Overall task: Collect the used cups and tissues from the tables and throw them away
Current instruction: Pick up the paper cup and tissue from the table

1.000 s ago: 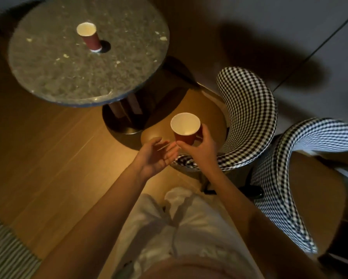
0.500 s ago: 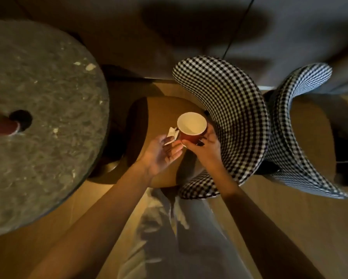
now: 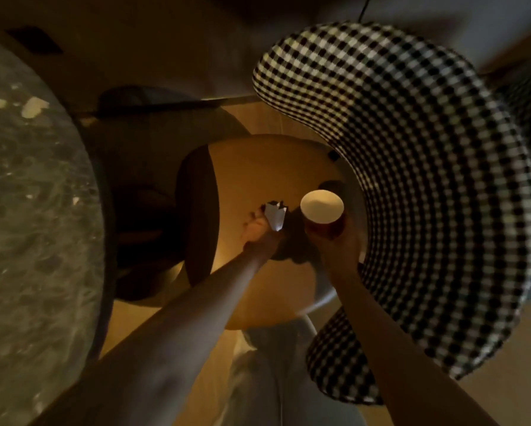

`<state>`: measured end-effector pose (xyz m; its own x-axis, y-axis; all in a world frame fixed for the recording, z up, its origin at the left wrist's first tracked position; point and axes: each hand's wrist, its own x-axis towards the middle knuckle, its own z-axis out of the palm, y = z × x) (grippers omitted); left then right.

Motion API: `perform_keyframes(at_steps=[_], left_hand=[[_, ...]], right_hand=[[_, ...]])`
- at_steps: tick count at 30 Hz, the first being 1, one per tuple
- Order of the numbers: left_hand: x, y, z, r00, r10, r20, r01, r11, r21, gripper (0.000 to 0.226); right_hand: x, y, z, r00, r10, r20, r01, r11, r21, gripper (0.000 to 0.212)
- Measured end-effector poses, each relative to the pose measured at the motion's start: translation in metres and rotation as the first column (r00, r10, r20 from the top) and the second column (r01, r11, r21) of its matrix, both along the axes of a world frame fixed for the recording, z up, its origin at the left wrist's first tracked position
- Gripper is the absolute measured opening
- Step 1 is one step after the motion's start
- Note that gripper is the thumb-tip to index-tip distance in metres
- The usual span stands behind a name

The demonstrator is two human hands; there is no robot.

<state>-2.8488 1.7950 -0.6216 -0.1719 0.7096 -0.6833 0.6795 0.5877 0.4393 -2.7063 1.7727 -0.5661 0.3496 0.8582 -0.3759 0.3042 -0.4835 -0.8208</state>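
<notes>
Right hand (image 3: pixel 335 238) at frame centre grips my red cup (image 3: pixel 322 210) upright — left hand (image 3: pixel 259 232) pinches a white tissue (image 3: pixel 275 216) just beside it.

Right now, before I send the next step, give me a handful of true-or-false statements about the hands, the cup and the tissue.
1. The right hand grips the cup. True.
2. The cup lies on its side. False: it is held upright, mouth up.
3. The left hand pinches the tissue. True.
4. The tissue is inside the cup. False: it is beside the cup, to its left and apart from it.
5. Both hands are over the round wooden seat. True.
6. The checkered chair back is left of the hands. False: it curves around on the right.
</notes>
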Motion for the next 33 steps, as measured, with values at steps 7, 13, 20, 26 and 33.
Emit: perform_keyframes(at_steps=[7,13,20,26,33], left_hand=[[0.020,0.000,-0.064,0.921,-0.081,-0.381,0.150,0.976,0.155,0.084],[0.018,0.000,-0.069,0.953,-0.046,-0.299,0.125,0.960,0.249,0.044],[-0.003,-0.001,-0.047,0.995,0.093,-0.021,-0.073,0.884,0.461,0.030],[-0.022,-0.010,0.019,0.965,0.193,0.179,-0.258,0.824,0.505,0.031],[-0.036,-0.049,0.129,0.941,0.014,0.339,-0.227,0.768,0.599,0.016]], right_hand=[[0.004,-0.003,-0.054,1.000,0.004,-0.023,-0.005,1.000,-0.016,0.072],[0.001,-0.003,-0.065,0.995,-0.048,-0.091,0.043,0.997,-0.061,0.076],[0.005,0.012,-0.053,0.999,-0.024,-0.027,0.024,1.000,-0.018,0.074],[-0.002,0.016,0.003,0.998,0.056,-0.034,-0.055,0.998,0.037,0.071],[-0.002,-0.031,0.100,0.967,0.103,0.235,-0.154,0.965,0.211,0.084]])
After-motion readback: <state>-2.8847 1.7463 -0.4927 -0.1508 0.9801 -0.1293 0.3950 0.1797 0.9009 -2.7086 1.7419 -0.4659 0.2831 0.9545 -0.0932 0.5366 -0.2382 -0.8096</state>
